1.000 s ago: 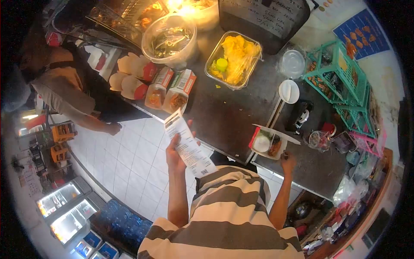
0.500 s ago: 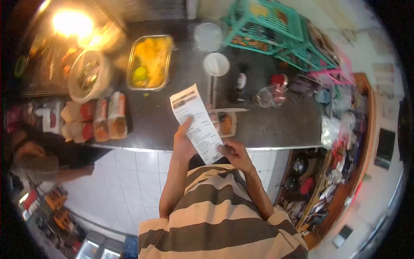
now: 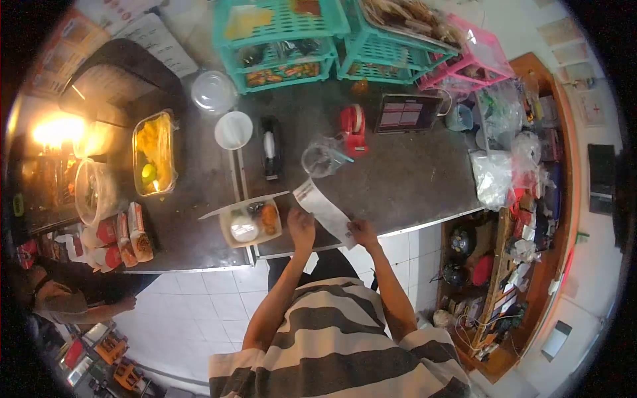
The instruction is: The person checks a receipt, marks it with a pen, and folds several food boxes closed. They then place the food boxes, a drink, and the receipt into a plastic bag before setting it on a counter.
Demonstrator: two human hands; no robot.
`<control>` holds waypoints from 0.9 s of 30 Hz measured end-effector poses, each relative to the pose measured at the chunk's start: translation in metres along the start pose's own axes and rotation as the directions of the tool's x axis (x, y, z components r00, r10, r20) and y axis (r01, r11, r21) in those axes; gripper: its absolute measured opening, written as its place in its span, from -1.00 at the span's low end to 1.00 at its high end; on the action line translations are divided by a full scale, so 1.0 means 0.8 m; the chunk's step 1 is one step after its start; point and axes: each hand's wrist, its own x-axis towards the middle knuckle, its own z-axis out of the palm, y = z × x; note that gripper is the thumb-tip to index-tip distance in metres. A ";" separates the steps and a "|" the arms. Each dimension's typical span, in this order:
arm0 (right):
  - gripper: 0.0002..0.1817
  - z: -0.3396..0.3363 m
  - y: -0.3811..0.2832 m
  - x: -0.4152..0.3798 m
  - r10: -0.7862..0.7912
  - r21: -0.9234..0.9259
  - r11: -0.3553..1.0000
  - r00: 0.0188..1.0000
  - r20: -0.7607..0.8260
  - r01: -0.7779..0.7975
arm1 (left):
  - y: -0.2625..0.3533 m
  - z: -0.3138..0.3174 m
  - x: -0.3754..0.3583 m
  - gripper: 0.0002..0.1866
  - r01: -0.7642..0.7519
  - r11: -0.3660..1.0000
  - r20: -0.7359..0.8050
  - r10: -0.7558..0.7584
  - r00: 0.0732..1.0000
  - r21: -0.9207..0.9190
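A long printed paper receipt [image 3: 325, 211] is stretched at a slant above the front of the dark counter. My left hand [image 3: 302, 231] is closed at its left edge, near the upper part. The lower end is pinched between the fingers of my right hand [image 3: 362, 235]. Just left of my left hand sits an open paper food box [image 3: 231, 240], with a white round mound [image 3: 244, 229] and a browned fried piece [image 3: 268, 219] inside. Beyond the receipt lie a clear plastic cup [image 3: 320, 159] and a red tape dispenser [image 3: 354, 132].
Further left are a foil-edged tray [image 3: 154, 154] of yellow food and several snack packs [image 3: 126, 239]. Green baskets [image 3: 279, 40] and a pink basket [image 3: 474, 56] line the back. A tablet [image 3: 409, 113] stands before them. Another person's arm [image 3: 113, 308] is at lower left.
My view has swung to the right. Both hands have carried the receipt rightward, away from the food box, and it now tilts flatter and farther from my body.
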 end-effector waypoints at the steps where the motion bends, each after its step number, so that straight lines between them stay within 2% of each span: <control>1: -0.64 -0.002 0.001 0.004 0.014 0.015 1.000 1.000 0.012 -0.014 | 0.028 0.003 -0.016 -0.41 -0.213 0.925 -0.037 0.236 0.971 0.314; 2: -0.66 -0.005 -0.002 0.012 -0.115 -0.284 0.951 0.993 0.035 0.120 | 0.043 0.004 -0.027 -0.35 -0.371 0.712 0.008 0.456 0.890 0.596; 3: -0.67 -0.011 -0.009 0.024 -0.239 -0.553 0.793 0.966 0.103 0.255 | 0.033 0.000 -0.035 -0.36 -0.390 0.685 0.142 0.390 0.910 0.615; 4: -0.69 -0.022 -0.025 0.035 -0.241 -0.502 0.832 0.969 0.060 0.238 | 0.035 0.003 -0.037 -0.36 -0.367 0.682 0.125 0.378 0.917 0.632; 5: -0.70 -0.035 -0.044 0.047 -0.235 -0.451 0.865 0.972 0.024 0.220 | 0.044 0.008 -0.039 -0.38 -0.400 0.529 0.259 0.322 0.910 0.749; 6: -0.70 -0.042 -0.064 0.066 -0.262 -0.497 0.846 0.962 -0.077 0.191 | 0.044 0.013 -0.041 -0.39 -0.435 0.362 0.375 0.226 0.899 0.824; 7: -0.68 -0.046 -0.084 0.089 -0.295 -0.544 0.824 0.940 -0.171 0.160 | 0.023 0.010 -0.036 -0.41 -0.450 0.331 0.378 0.261 0.888 0.829; 8: -0.70 -0.050 -0.104 0.111 -0.379 -0.549 0.810 0.900 -0.217 0.209 | 0.027 0.010 -0.038 -0.40 -0.406 0.323 0.367 0.176 0.913 0.855; 9: -0.71 -0.050 -0.123 0.133 -0.459 -0.553 0.793 0.847 -0.269 0.254 | 0.027 0.011 -0.037 -0.39 -0.431 0.349 0.361 0.248 0.899 0.832; 10: -0.72 -0.048 -0.140 0.149 -0.426 -0.601 0.771 0.872 -0.240 0.211 | 0.025 0.011 -0.034 -0.39 -0.464 0.367 0.357 0.323 0.876 0.806; 12: -0.71 -0.037 -0.145 0.173 -0.384 -0.650 0.741 0.901 -0.202 0.170 | 0.021 0.007 -0.034 -0.39 -0.453 0.400 0.331 0.339 0.881 0.797; 14: -0.79 -0.025 -0.137 0.185 -0.440 -0.640 0.747 0.855 -0.274 0.180 | 0.012 0.004 -0.031 -0.38 -0.446 0.434 0.301 0.362 0.882 0.783; 16: -0.75 -0.031 -0.120 0.175 -0.481 -0.651 0.719 0.850 -0.214 0.243 | 0.004 -0.001 -0.032 -0.29 -0.455 0.361 0.318 0.378 0.869 0.814; 17: -0.69 -0.039 -0.108 0.168 -0.525 -0.658 0.690 0.834 -0.169 0.302 | 0.005 -0.002 -0.033 -0.27 -0.443 0.377 0.303 0.376 0.876 0.813; 19: -0.77 -0.064 -0.084 0.144 -0.424 -0.495 0.820 0.885 -0.192 0.286 | 0.010 -0.002 -0.036 -0.28 -0.401 0.403 0.281 0.326 0.903 0.822; 21: -0.84 -0.104 -0.112 0.083 -0.474 -0.472 0.823 0.841 -0.261 0.317 | 0.015 -0.002 -0.034 -0.29 -0.362 0.425 0.255 0.289 0.923 0.829; 23: -0.82 -0.128 -0.124 0.041 -0.466 -0.375 0.862 0.824 -0.322 0.342 | 0.018 -0.004 -0.035 -0.20 -0.360 0.443 0.275 0.245 0.930 0.821; 25: -0.82 -0.132 -0.121 0.018 -0.492 -0.433 0.831 0.826 -0.277 0.350 | 0.018 -0.007 -0.038 -0.15 -0.352 0.459 0.284 0.213 0.935 0.816; 27: -0.83 -0.128 -0.110 0.015 -0.569 -0.502 0.762 0.793 -0.217 0.409 | 0.018 -0.007 -0.036 -0.09 -0.393 0.444 0.302 0.263 0.916 0.806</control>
